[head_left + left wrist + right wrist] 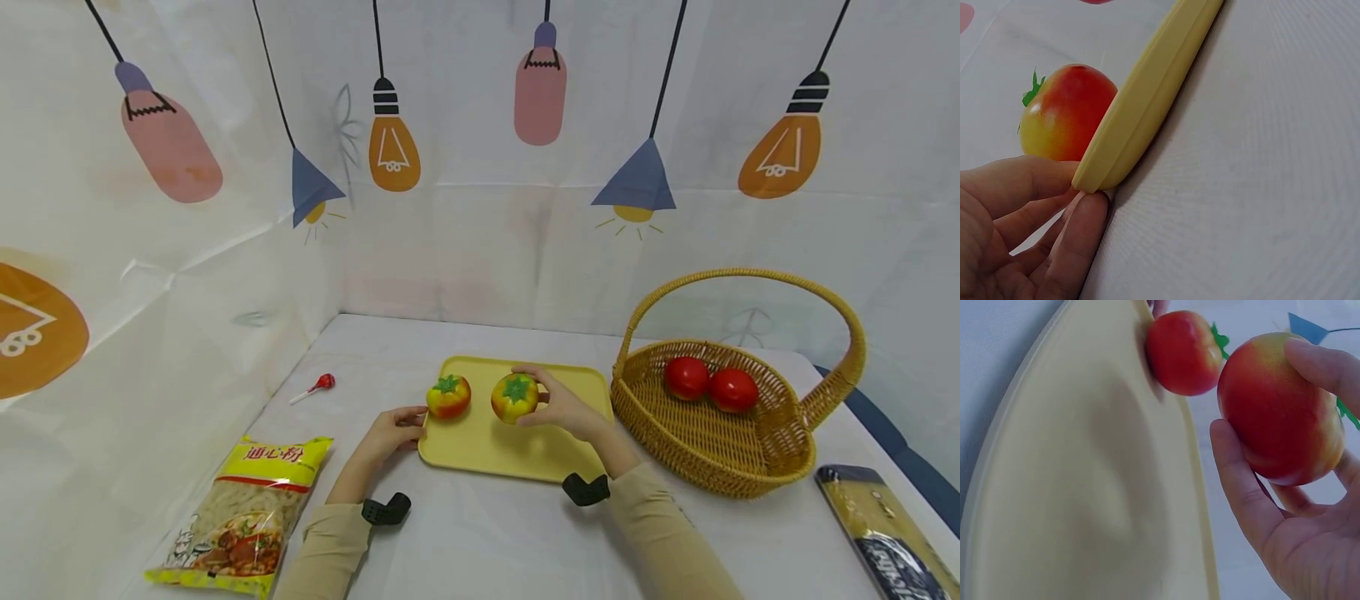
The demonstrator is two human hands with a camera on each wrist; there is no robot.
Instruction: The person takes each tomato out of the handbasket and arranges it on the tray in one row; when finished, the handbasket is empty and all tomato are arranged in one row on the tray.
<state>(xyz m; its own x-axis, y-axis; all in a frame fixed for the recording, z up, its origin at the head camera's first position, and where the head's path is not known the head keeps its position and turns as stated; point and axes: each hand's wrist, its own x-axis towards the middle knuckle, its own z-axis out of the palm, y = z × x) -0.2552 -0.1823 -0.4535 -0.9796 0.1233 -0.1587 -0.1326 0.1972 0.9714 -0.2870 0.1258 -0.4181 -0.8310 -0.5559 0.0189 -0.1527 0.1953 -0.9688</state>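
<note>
Wears a plain beige left sleeve [327, 542] and a matching beige right sleeve [663, 533], long, close-fitting and softly creased, along with a small, angular black left-wrist device [386, 509] and a similarly compact, bent-shaped, black right-wrist device [586, 490].

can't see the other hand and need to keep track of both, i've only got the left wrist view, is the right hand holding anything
Observer: Yes, the right hand grips a round red-and-yellow fruit with green leaves.
Operator: is it resting on anything
Observer: No, the right wrist view shows it held up clear of the pale yellow rectangular tray.
Operator: any other fruit outside my view
Observer: Two round glossy red fruits lie inside a golden woven basket with an arched handle.
</note>
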